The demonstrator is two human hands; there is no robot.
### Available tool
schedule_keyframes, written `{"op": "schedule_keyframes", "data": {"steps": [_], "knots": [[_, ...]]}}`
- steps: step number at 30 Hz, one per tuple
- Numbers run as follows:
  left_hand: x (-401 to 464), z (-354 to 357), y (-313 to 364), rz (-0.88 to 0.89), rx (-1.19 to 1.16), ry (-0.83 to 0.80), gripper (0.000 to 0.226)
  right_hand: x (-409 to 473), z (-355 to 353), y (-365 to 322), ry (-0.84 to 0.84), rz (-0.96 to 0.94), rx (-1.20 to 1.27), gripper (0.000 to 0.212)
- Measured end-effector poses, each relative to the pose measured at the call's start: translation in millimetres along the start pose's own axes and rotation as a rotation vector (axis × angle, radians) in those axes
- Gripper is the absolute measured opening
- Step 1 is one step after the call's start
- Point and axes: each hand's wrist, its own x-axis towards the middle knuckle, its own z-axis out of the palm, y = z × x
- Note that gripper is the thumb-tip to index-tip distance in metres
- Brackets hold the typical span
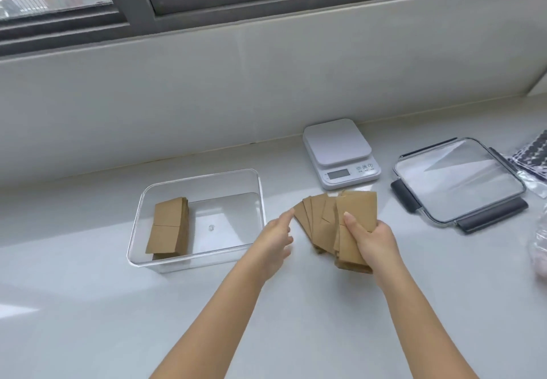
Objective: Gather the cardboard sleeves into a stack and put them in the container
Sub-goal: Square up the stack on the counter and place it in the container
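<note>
— Near the counter's middle, what did the right hand (373, 241) clutch?
— A fan of cardboard sleeves (334, 222), lower ends hidden; the left hand (273, 241) hovered open.
— And the container (254, 201)?
— It held a stack (168, 229).

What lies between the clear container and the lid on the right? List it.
In the head view, between the container and the lid: the left hand, open, then the fanned sleeves gripped by the right hand. The scale sits farther back.

No legible txt anywhere: the scale (340, 153), centre-right of frame, has a blank display and tiny button marks beside it, too small to read.
</note>
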Motion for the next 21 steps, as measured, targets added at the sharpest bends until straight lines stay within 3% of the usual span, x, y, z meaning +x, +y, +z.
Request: {"op": "schedule_keyframes", "data": {"steps": [4,7,11,13,15,21], "knots": [[21,12,12,-0.094,-0.016,0.043,0.013,33,9,10,-0.007,0.052,-0.049,0.056],[36,25,19,-0.093,-0.059,0.086,0.039,43,22,9,0.022,0.019,-0.053,0.057],[49,31,25,-0.092,-0.079,0.038,0.022,50,31,4,0.075,-0.04,-0.121,0.062],[50,31,28,-0.077,-0.057,-0.003,0.023,54,35,2,0.065,-0.015,-0.238,0.074],[53,31,28,-0.055,-0.043,-0.041,0.024,55,39,-1,0.036,-0.018,-0.349,0.069],[61,34,25,-0.146,-0.133,-0.114,0.071,50,54,-8,-0.015,-0.135,-0.383,0.071]]}}
